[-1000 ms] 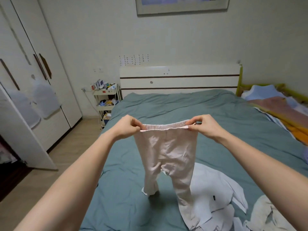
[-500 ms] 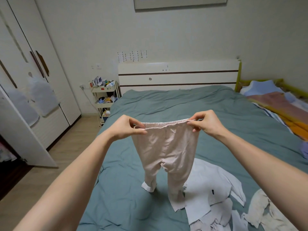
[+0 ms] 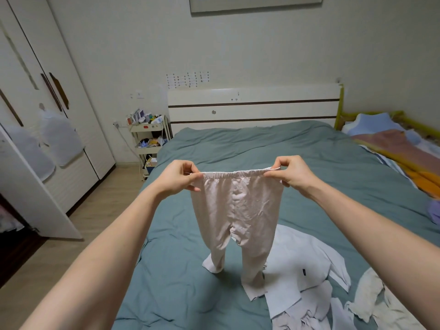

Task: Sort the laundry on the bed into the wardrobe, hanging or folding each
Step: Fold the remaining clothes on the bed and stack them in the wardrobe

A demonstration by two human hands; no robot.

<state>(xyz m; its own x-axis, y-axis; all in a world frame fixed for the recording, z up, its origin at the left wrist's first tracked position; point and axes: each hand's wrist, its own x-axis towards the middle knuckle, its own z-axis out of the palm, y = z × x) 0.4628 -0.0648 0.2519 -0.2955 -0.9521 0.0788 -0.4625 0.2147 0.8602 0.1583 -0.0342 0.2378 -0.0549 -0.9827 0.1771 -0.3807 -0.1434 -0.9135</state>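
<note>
A small pair of pale pink pants [image 3: 235,210] hangs upright over the bed [image 3: 238,148]. My left hand [image 3: 177,177] pinches the left end of its elastic waistband, and my right hand [image 3: 291,173] pinches the right end, so the band is stretched flat between them. The two legs dangle down and their cuffs touch the teal sheet. A pale blue-white shirt [image 3: 297,270] lies spread on the bed just right of the legs. The wardrobe [image 3: 47,115] stands along the left wall, with one door [image 3: 35,194] swung open.
More light garments [image 3: 376,303] lie crumpled at the bed's near right corner. A white trolley [image 3: 150,139] with small items stands left of the headboard [image 3: 252,106]. A second bed [image 3: 404,148] with coloured blankets adjoins on the right. Wooden floor [image 3: 95,210] runs between bed and wardrobe.
The pants have been lifted a little and the waistband pulled wider and straighter. The legs now hang freer, with only the cuffs on the sheet.
</note>
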